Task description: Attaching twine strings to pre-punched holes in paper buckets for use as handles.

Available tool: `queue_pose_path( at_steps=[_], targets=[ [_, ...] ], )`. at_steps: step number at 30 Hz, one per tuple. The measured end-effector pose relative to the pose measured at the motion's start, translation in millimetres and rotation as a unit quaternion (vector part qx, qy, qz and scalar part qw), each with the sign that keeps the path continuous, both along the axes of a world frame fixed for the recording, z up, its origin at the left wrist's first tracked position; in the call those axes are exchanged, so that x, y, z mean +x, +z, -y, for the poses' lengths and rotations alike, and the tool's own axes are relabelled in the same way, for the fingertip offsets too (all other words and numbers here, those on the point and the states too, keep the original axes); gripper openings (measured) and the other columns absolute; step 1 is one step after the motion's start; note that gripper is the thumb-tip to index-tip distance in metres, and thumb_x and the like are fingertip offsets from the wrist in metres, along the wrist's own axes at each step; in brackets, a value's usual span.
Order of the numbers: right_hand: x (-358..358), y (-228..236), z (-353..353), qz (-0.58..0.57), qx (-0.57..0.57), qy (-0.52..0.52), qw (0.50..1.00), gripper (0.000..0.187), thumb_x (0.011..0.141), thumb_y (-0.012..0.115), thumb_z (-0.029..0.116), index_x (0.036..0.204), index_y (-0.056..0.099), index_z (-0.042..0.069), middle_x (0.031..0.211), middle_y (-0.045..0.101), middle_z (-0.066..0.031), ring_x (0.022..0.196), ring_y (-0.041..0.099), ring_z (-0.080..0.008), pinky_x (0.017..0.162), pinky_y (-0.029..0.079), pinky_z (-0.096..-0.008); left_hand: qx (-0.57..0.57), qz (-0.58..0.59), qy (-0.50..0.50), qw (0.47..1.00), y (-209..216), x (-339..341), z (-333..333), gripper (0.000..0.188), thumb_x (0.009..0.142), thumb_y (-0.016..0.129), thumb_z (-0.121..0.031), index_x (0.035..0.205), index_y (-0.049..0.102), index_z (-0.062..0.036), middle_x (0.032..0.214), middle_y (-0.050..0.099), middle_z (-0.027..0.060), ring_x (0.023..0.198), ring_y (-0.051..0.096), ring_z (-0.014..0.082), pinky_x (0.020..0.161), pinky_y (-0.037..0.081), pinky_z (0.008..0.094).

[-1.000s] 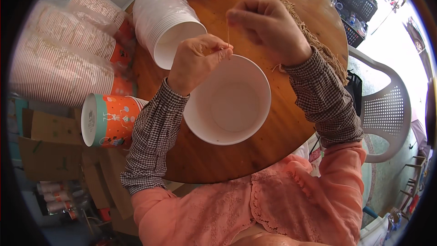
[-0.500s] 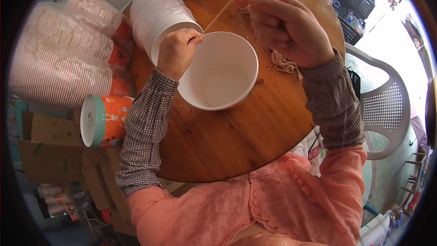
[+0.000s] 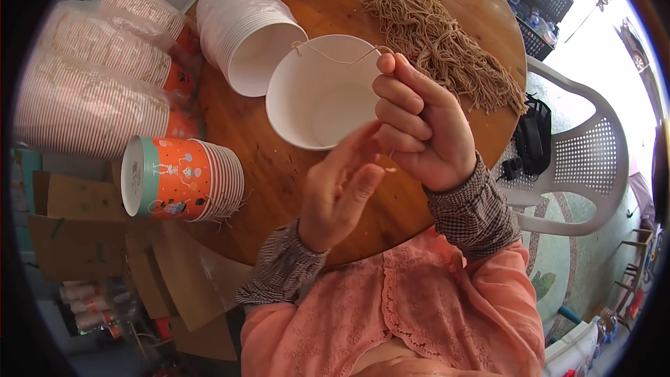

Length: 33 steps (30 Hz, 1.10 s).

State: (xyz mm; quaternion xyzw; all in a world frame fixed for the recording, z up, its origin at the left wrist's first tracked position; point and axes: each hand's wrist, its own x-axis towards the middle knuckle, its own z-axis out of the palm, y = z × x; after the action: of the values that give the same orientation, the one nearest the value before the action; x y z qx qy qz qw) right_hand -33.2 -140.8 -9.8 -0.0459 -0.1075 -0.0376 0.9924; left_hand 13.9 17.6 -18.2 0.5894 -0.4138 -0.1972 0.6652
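A white-lined paper bucket [image 3: 300, 115] rests on the wooden table with its mouth toward me. A thin tan string [image 3: 335, 60] is attached near its far left rim and sags across the mouth to my right hand [image 3: 429, 126]. That hand is closed, pinching the string between thumb and forefinger, its other fingers curled in. My left hand [image 3: 335, 195] is beside it, nearer me, with thumb and fingers apart; its fingertips reach close to the right palm and are partly hidden. A pile of loose tan strings [image 3: 447, 45] lies beyond my right hand.
White nested buckets in plastic [image 3: 262, 52] stand left of the bucket. An orange and teal stack [image 3: 185, 178] lies at the table's left edge, near wrapped stacks [image 3: 98, 105]. Cardboard boxes [image 3: 84, 237] sit lower left. A grey plastic chair [image 3: 586, 153] stands right.
Both hands have come nearer me; the left has let go at the rim and opened. The string, taut before, now hangs slack. The string pile and orange stack are uncovered.
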Motion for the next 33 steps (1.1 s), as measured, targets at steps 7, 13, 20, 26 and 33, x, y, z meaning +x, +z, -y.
queue_pose_path(
  at_steps=[7, 13, 20, 26, 33],
  targets=[
    [-24, -34, 0, -0.089, -0.117, -0.111, 0.983, 0.024, 0.105, 0.038, 0.024, 0.104, 0.050, 0.004, 0.071, 0.043, 0.0014, 0.052, 0.039, -0.0075, 0.045, 0.035, -0.0232, 0.121, -0.075, -0.021, 0.990, -41, -6, -22, 0.021, 0.098, 0.057, -0.012, 0.108, 0.064, 0.0053, 0.085, 0.066, 0.0057, 0.076, 0.062, 0.0101, 0.069, 0.049, 0.0233],
    [-70, -59, -17, -0.133, -0.691, -0.465, 0.538, 0.032, 0.083, 0.056, -0.008, 0.114, 0.059, -0.001, 0.099, 0.062, -0.0109, 0.082, 0.061, -0.0152, 0.070, 0.048, -0.0251, 0.172, 0.247, 0.008, 0.954, -32, -6, -23, 0.011, 0.087, 0.065, -0.005, 0.096, 0.065, 0.0012, 0.081, 0.064, 0.0121, 0.069, 0.064, 0.0245, 0.062, 0.051, 0.0302],
    [-73, -62, -41, -0.081, -0.740, -0.308, 0.593, 0.036, 0.087, 0.068, 0.011, 0.118, 0.056, -0.001, 0.097, 0.065, -0.0162, 0.083, 0.067, -0.0286, 0.070, 0.054, -0.0343, 0.170, 0.233, 0.011, 0.957, -30, -2, -20, 0.009, 0.086, 0.065, -0.003, 0.094, 0.063, 0.0011, 0.081, 0.064, 0.0121, 0.071, 0.065, 0.0234, 0.063, 0.051, 0.0303],
    [-71, -73, -37, -0.102, -0.734, -0.351, 0.573, 0.018, 0.085, 0.068, 0.005, 0.102, 0.064, 0.000, 0.082, 0.067, -0.0119, 0.069, 0.066, -0.0232, 0.061, 0.051, -0.0304, 0.139, -0.044, 0.007, 0.989, -44, -2, -25, 0.022, 0.099, 0.055, -0.017, 0.090, 0.063, 0.0018, 0.076, 0.060, 0.0020, 0.069, 0.057, 0.0087, 0.062, 0.045, 0.0225],
    [-74, -74, -38, -0.120, -0.706, -0.390, 0.580, 0.011, 0.082, 0.070, 0.000, 0.093, 0.066, 0.000, 0.077, 0.067, -0.0109, 0.060, 0.063, -0.0160, 0.054, 0.049, -0.0251, 0.094, -0.051, 0.016, 0.994, -60, 2, -24, 0.039, 0.102, 0.048, -0.032, 0.087, 0.063, 0.0007, 0.072, 0.057, 0.0014, 0.064, 0.053, 0.0087, 0.060, 0.044, 0.0234]
  ],
)
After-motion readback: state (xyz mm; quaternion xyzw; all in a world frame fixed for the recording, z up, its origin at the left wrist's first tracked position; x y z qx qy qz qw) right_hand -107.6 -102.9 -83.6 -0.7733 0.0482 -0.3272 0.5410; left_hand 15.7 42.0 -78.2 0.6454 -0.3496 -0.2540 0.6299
